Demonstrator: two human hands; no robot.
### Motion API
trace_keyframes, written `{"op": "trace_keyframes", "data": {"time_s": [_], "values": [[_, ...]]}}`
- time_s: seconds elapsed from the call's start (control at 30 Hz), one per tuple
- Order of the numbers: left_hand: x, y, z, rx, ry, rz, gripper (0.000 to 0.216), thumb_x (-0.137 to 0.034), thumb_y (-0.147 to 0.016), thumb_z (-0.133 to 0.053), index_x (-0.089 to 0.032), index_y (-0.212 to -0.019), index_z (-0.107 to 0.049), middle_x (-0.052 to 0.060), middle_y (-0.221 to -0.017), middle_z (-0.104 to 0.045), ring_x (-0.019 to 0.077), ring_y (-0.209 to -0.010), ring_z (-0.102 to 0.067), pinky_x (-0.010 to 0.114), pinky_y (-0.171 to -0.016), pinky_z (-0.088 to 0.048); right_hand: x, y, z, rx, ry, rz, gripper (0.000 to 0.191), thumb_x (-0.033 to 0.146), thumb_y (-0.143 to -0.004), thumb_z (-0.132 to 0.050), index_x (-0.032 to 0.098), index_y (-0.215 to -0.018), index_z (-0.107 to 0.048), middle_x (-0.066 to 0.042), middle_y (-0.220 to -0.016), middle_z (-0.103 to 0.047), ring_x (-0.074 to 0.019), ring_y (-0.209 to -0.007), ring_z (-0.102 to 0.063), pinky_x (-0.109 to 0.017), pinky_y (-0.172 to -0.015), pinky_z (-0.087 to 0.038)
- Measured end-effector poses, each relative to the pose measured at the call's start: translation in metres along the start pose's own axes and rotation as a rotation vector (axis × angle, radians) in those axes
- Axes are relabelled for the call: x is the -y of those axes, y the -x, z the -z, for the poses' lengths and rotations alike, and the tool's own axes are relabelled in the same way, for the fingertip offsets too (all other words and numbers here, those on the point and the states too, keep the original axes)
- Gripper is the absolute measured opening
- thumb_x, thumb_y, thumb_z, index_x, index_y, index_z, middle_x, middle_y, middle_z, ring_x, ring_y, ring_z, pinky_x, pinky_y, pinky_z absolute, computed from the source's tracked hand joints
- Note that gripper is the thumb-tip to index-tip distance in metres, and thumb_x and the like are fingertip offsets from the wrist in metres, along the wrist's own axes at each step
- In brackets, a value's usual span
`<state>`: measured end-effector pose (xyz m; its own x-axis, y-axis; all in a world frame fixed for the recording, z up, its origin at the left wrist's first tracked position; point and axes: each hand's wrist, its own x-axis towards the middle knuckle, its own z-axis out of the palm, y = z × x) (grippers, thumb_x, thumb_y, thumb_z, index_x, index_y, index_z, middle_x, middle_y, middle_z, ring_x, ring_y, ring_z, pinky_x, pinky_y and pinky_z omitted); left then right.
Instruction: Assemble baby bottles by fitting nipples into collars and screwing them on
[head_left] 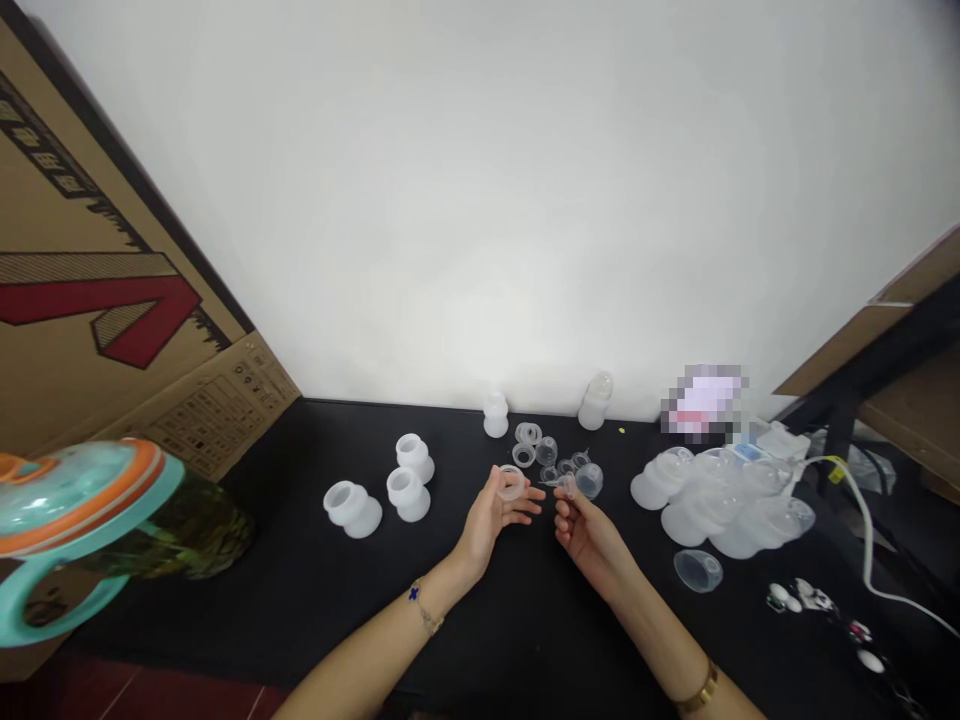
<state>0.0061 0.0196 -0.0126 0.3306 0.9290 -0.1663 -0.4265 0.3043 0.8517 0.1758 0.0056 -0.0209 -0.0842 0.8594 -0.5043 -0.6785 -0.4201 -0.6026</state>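
Observation:
My left hand (486, 525) pinches a translucent bottle collar ring (511, 470) between thumb and index finger, the other fingers stretched out. Opposite it, a small clear silicone teat (566, 486) is held in the fingertips of my right hand (589, 540). The ring and the teat are apart. Just beyond both hands lie loose parts on the black table: collar rings (529, 434), a clear dome cap (589, 482) and several more small clear pieces. Three open white bottle bodies (409, 495) stand to the left.
Against the wall are one white bottle body (495, 415) and a capped bottle (596, 402). Capped bottles (701, 515) cluster at right, near a loose cap (698, 570), a white cable (866, 540) and small trinkets (802, 596). A teal-lidded jug (97, 520) and cardboard box (112, 280) stand left.

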Motion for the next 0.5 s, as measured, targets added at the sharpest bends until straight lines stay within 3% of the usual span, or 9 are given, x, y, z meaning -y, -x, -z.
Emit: {"op": "trace_keyframes", "data": {"time_s": [0.13,0.23,0.33,0.43,0.5], "values": [[-0.0011,0.0007,-0.0006,-0.021,0.015,-0.032,0.049,-0.058,-0.086,-0.059,-0.014,-0.107,-0.062,0.012,-0.104,-0.070,0.0201,-0.084,-0.067,0.029,-0.070,-0.050,0.0014,0.0023,-0.0019,0.006,0.027,0.022,0.022,0.035,-0.078,-0.078,0.015,-0.085,-0.071,0.003,-0.063,-0.062,-0.0055,-0.049,-0.053,-0.016,-0.044,-0.046],[-0.0009,0.0006,0.0000,-0.068,-0.059,-0.097,0.046,-0.035,-0.074,-0.079,-0.019,-0.112,-0.061,0.010,-0.116,-0.068,0.0202,-0.093,-0.067,0.025,-0.071,-0.049,0.0020,0.0038,-0.0022,-0.005,0.065,0.060,0.027,0.027,-0.073,-0.082,0.019,-0.097,-0.071,0.000,-0.085,-0.073,-0.0075,-0.058,-0.061,-0.017,-0.048,-0.050],[-0.0003,-0.0008,0.0020,-0.077,-0.069,-0.136,0.048,-0.023,-0.067,-0.084,-0.020,-0.110,-0.063,0.009,-0.124,-0.066,0.0229,-0.106,-0.064,0.026,-0.079,-0.050,0.0020,0.0039,-0.0015,-0.024,0.089,0.077,0.038,0.019,-0.069,-0.084,0.024,-0.103,-0.069,0.001,-0.103,-0.074,-0.0081,-0.063,-0.064,-0.017,-0.051,-0.051],[-0.0008,-0.0019,0.0035,-0.084,-0.049,-0.134,0.051,-0.020,-0.064,-0.085,-0.020,-0.110,-0.064,0.010,-0.127,-0.065,0.0246,-0.112,-0.063,0.027,-0.084,-0.050,0.0024,0.0038,-0.0010,-0.033,0.093,0.073,0.037,0.020,-0.070,-0.083,0.024,-0.104,-0.069,0.001,-0.101,-0.073,-0.0075,-0.062,-0.063,-0.018,-0.051,-0.049],[-0.0020,-0.0017,0.0035,-0.101,-0.035,-0.091,0.051,-0.024,-0.065,-0.085,-0.020,-0.111,-0.063,0.011,-0.127,-0.065,0.0254,-0.110,-0.064,0.026,-0.079,-0.051,0.0030,0.0040,-0.0009,-0.024,0.079,0.049,0.031,0.023,-0.073,-0.080,0.021,-0.103,-0.069,0.001,-0.089,-0.073,-0.0072,-0.059,-0.060,-0.018,-0.050,-0.048]]}}
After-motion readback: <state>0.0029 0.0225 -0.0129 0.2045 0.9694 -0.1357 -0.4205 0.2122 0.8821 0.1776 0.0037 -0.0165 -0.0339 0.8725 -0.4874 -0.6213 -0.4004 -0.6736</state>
